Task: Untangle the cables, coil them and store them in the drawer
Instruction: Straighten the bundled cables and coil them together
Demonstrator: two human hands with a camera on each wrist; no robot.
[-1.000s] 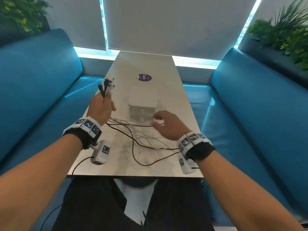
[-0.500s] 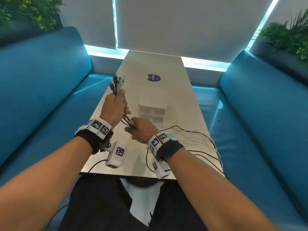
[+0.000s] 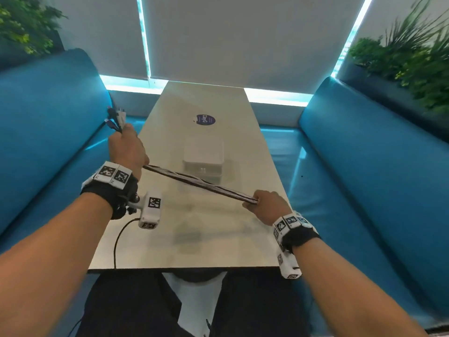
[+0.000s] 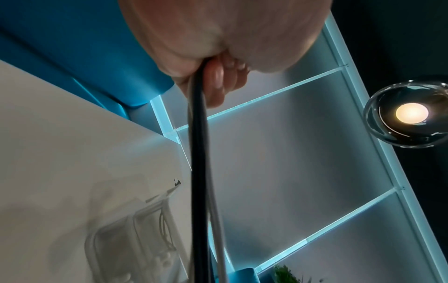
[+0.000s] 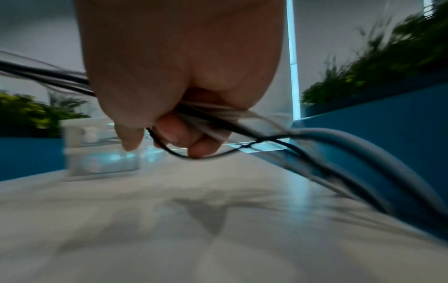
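Much of the cables is hidden: the bundle of black and white strands disappears inside both fists, and past the right hand the loose lengths drop over the worktop's right edge, out of the head view; the right wrist view shows them sagging there, blurred. The left hand has its grip clamped round the bundle near the plug ends, which stick up above the fist over the left bench, too smeared to tell their types. The right hand's grip is likewise closed round the bundle, just above the worktop's near right part, so the strands run taut and slanted between the two hands, clear of the surface. Behind them the small white drawer unit stands mid-worktop, its front blurred, so whether a drawer is open cannot be told. Farther back lies a round dark purple sticker with white writing that seems to read "ClayG"; the smaller print is illegible.
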